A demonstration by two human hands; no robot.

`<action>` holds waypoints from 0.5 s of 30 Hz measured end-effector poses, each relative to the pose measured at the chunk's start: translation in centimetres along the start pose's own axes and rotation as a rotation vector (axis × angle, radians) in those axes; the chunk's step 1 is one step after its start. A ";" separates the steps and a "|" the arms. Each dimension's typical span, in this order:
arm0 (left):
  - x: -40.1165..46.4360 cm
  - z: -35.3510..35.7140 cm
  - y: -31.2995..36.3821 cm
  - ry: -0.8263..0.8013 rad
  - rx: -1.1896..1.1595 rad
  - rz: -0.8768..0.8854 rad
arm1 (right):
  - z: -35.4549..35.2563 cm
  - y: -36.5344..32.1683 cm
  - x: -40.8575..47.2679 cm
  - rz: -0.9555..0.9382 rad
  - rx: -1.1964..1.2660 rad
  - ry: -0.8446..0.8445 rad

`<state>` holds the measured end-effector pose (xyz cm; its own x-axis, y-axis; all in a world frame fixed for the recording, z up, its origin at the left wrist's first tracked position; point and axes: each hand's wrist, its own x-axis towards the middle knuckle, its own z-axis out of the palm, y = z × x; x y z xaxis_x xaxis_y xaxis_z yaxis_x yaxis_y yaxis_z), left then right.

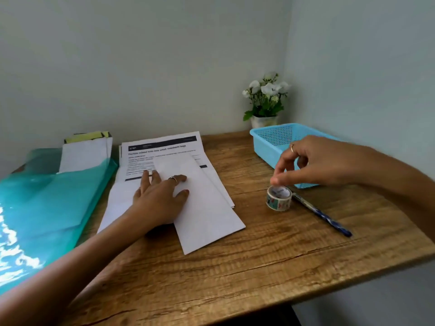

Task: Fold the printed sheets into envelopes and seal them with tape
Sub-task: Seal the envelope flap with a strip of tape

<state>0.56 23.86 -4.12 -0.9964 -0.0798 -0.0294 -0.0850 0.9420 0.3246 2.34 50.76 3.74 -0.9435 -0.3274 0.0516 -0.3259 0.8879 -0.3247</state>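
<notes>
A folded white sheet (207, 215) lies slanted on top of a stack of printed sheets (162, 147) in the middle of the wooden table. My left hand (162, 196) rests flat on the folded sheet, fingers spread, pressing it down. A small roll of patterned tape (279, 198) stands on the table to the right. My right hand (313, 161) hovers just above the roll, thumb and fingertips pinched together at its top rim; whether they touch the roll is unclear.
A blue pen (322, 215) lies right of the tape. A blue plastic basket (270, 137) sits at the back right, a potted white flower (266, 100) behind it. A teal plastic folder (47, 203) with white envelopes (84, 151) covers the left side.
</notes>
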 end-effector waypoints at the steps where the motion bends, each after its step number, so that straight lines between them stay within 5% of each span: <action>1: 0.0 -0.1 -0.1 0.010 -0.003 0.010 | 0.4 0.2 -0.3 0.001 -0.043 -0.040; 11: -1.1 -1.2 1.0 0.261 -0.049 0.266 | 3.7 0.9 -0.8 -0.035 -0.182 0.021; 15: -2.1 -1.8 1.6 0.272 -0.125 0.377 | 4.2 0.6 0.0 -0.044 -0.062 0.040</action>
<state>2.53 24.92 -1.81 -0.9210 0.1615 0.3546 0.2989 0.8767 0.3769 2.38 49.92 -0.38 -0.9294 -0.3546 0.1026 -0.3691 0.8916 -0.2624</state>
